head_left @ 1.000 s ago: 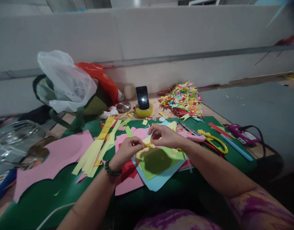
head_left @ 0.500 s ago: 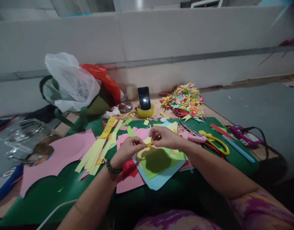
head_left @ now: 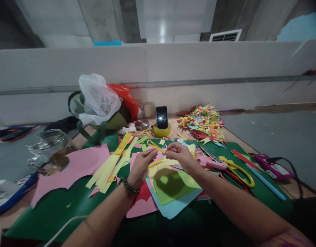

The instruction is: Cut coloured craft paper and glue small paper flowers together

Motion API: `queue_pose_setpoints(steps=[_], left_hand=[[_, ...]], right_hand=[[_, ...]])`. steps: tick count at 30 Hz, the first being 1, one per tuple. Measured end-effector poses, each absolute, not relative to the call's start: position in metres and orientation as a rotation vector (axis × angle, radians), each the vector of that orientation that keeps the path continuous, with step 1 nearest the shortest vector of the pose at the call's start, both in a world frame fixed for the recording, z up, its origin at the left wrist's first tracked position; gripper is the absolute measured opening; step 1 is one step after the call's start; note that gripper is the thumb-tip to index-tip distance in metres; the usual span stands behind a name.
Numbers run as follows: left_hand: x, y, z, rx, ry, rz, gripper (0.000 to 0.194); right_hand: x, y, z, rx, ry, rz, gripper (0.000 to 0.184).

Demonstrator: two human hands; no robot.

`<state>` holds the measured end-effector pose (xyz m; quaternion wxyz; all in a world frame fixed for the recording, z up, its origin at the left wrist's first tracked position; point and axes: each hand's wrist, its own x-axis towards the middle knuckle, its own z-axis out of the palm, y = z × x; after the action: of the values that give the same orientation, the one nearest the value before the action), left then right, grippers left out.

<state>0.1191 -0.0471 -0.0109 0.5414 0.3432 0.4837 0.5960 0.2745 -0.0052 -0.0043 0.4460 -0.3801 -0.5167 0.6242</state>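
Observation:
A narrow yellow paper strip, bent into a loop at its far left end, stretches between my two hands above the stacked paper. My right hand pinches its near right end between thumb and fingers. The fingers of my left hand are closed on the strip around its middle; their exact grip is partly hidden. Below lie a green paper sheet, a light blue sheet and pink paper. Another yellow strip lies just under my fingertips. A pair of pink-handled scissors rests beside my right wrist.
Pale yellow strips and cut pink paper lie left on the green mat. Behind are a phone, a tape roll and a colourful paper pile. Yellow-handled scissors lie right; a glass jar stands left.
The camera view has tilted upward. My hands have moved slightly apart, and the yellow strip, formerly bunched at my fingertips, now shows as a long loop extending to the upper left.

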Motion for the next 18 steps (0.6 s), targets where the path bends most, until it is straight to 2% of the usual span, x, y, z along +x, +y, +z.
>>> queue_pose_setpoints(steps=[4,11,14,18], left_hand=[[0.113,-0.046,-0.007,0.718,1.196,1.598,0.045],[0.106,-0.046,0.005,0.759,1.218,1.556,0.048],[0.103,-0.051,0.014,0.709,1.190,1.494,0.042],[0.093,-0.045,0.021,0.693,1.215,1.477,0.021]], right_hand=[[0.273,-0.009,-0.007,-0.957,-1.330,1.548,0.031],[0.274,0.000,-0.013,-0.937,-1.467,1.512,0.020],[0.277,-0.003,0.001,-0.879,-1.450,1.431,0.021],[0.294,-0.023,0.032,-0.758,-1.443,1.333,0.021]])
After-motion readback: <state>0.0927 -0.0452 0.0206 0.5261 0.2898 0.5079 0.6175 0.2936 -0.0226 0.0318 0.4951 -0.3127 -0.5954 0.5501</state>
